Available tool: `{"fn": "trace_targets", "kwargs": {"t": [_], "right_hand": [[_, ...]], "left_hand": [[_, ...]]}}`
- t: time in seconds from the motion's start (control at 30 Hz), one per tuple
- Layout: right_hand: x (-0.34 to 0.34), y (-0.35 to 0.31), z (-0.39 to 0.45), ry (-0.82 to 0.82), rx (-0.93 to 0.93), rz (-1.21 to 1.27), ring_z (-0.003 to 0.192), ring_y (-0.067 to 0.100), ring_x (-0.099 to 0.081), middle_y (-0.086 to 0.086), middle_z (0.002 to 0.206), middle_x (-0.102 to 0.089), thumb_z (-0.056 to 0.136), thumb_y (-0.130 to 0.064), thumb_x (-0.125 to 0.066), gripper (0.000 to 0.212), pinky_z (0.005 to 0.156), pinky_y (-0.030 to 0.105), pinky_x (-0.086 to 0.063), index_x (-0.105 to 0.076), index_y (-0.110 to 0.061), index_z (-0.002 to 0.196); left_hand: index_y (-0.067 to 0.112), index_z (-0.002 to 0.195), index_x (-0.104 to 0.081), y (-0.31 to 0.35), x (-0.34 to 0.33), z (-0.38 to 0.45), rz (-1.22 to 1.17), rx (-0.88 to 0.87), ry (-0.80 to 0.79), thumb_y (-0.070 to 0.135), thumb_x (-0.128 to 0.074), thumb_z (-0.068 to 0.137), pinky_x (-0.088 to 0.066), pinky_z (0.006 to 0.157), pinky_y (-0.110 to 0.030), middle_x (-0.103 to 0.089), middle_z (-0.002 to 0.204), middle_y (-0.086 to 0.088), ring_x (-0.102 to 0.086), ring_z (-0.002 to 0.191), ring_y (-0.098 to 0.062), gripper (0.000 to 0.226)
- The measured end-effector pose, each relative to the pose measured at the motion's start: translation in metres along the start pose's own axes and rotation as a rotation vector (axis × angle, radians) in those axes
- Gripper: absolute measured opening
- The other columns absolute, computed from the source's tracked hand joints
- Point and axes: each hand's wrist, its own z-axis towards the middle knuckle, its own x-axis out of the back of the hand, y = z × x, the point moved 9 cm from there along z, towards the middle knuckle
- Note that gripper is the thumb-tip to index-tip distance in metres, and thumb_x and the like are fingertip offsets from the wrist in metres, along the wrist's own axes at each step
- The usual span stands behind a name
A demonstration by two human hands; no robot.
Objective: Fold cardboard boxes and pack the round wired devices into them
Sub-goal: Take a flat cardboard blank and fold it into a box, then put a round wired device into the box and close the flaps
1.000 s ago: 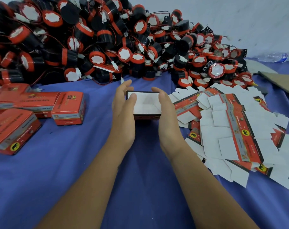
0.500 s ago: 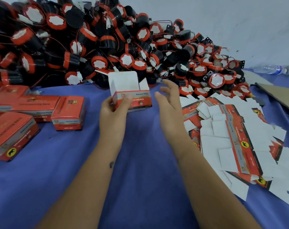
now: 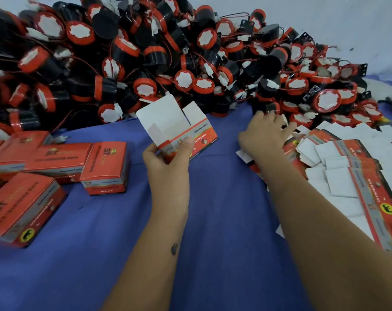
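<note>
Between the thumb and curled fingers of the left hand point(image 3: 165, 160) sits the open box point(image 3: 179, 129), pinched at its lower corner, flaps up and mouth tilted toward the heap. Thin card like this probably weighs little and dents easily, so a grip on the folded corners suits it best. Just past the spread fingertips of the right hand point(image 3: 263, 133) lies a round wired device point(image 3: 266, 107); whether they touch it is unclear. It looks rigid; better grasped by the body, not the wire
</note>
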Motion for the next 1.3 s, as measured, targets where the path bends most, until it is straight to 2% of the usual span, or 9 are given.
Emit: {"fn": "trace_targets", "kwargs": {"t": [0.1,0.2,0.5,0.7,0.87,1.07,1.17,1.23,1.3], "right_hand": [[0.013,-0.038,-0.02,0.117,0.219,0.098,0.119,0.038,-0.041,0.018,0.127,-0.048,0.08,-0.021,-0.06,0.046,0.102,0.044,-0.026,-0.053,-0.009,0.124],[0.02,-0.061,-0.035,-0.004,0.376,0.627,0.114,0.029,-0.052,0.009,0.123,-0.059,0.08,-0.009,-0.06,0.052,0.094,0.035,-0.042,-0.056,-0.012,0.132],[0.023,-0.077,-0.106,-0.098,0.587,0.68,0.127,0.026,-0.046,0.009,0.133,-0.058,0.079,-0.005,-0.064,0.056,0.1,0.02,-0.03,-0.057,-0.011,0.134],[0.011,-0.062,-0.144,-0.025,0.433,0.498,0.149,0.028,0.01,0.013,0.162,0.009,0.084,-0.023,-0.064,0.079,0.117,0.041,0.0,-0.026,-0.022,0.153],[0.01,-0.056,-0.145,-0.13,0.468,0.497,0.129,0.031,-0.042,0.008,0.142,-0.047,0.086,-0.023,-0.06,0.07,0.11,0.043,-0.027,-0.032,-0.027,0.15],[0.02,-0.048,-0.139,-0.091,0.4,0.765,0.118,0.022,-0.053,-0.004,0.124,-0.062,0.076,-0.019,-0.072,0.06,0.104,0.045,-0.039,-0.054,-0.033,0.131],[0.03,-0.046,-0.139,0.019,0.394,0.928,0.124,0.018,-0.049,-0.003,0.132,-0.056,0.079,-0.016,-0.074,0.062,0.106,0.035,-0.04,-0.051,-0.027,0.135],[0.055,-0.037,-0.143,0.279,0.426,0.978,0.127,0.019,-0.044,0.003,0.135,-0.05,0.083,-0.011,-0.073,0.063,0.105,0.018,-0.036,-0.047,-0.023,0.139],[0.081,-0.027,-0.154,0.575,0.471,0.939,0.127,0.025,-0.043,0.013,0.135,-0.046,0.085,-0.007,-0.07,0.064,0.103,0.022,-0.038,-0.042,-0.024,0.139]], "left_hand": [[0.028,0.11,-0.048,0.004,0.003,-0.001,-0.055,0.004,0.025,0.026,-0.071,0.089,-0.053,0.071,-0.016,-0.07,0.091,0.026,-0.067,0.086,0.009,0.032],[0.013,0.13,-0.049,0.004,0.011,0.0,-0.184,0.068,0.09,0.025,-0.068,0.092,-0.058,0.077,-0.022,-0.066,0.121,0.003,-0.066,0.105,-0.003,0.044],[0.012,0.135,-0.052,0.007,0.016,-0.001,-0.343,0.132,0.103,0.023,-0.062,0.096,-0.059,0.084,-0.029,-0.067,0.126,-0.002,-0.065,0.114,-0.014,0.042],[0.017,0.135,-0.056,0.011,0.013,-0.006,-0.362,0.149,0.013,0.024,-0.058,0.097,-0.055,0.082,-0.026,-0.068,0.125,-0.001,-0.064,0.116,-0.014,0.038],[0.019,0.132,-0.06,0.009,0.009,-0.006,-0.383,0.196,-0.031,0.024,-0.06,0.097,-0.054,0.091,-0.028,-0.069,0.121,0.0,-0.064,0.116,-0.014,0.035],[0.018,0.115,-0.066,0.006,0.004,-0.003,-0.382,0.221,-0.069,0.021,-0.057,0.097,-0.054,0.079,-0.025,-0.073,0.1,0.004,-0.068,0.101,-0.011,0.02],[0.008,0.112,-0.063,0.007,0.004,-0.001,-0.327,0.164,-0.058,0.011,-0.054,0.095,-0.052,0.081,-0.026,-0.07,0.099,-0.002,-0.067,0.09,-0.012,0.02],[0.005,0.119,-0.056,0.012,0.007,-0.001,-0.169,0.091,-0.038,0.01,-0.059,0.09,-0.051,0.077,-0.026,-0.067,0.105,-0.004,-0.066,0.09,-0.013,0.03],[0.011,0.119,-0.05,0.021,0.008,-0.002,0.1,-0.061,-0.043,0.012,-0.072,0.083,-0.05,0.07,-0.019,-0.063,0.105,0.004,-0.063,0.091,-0.002,0.042]]}}
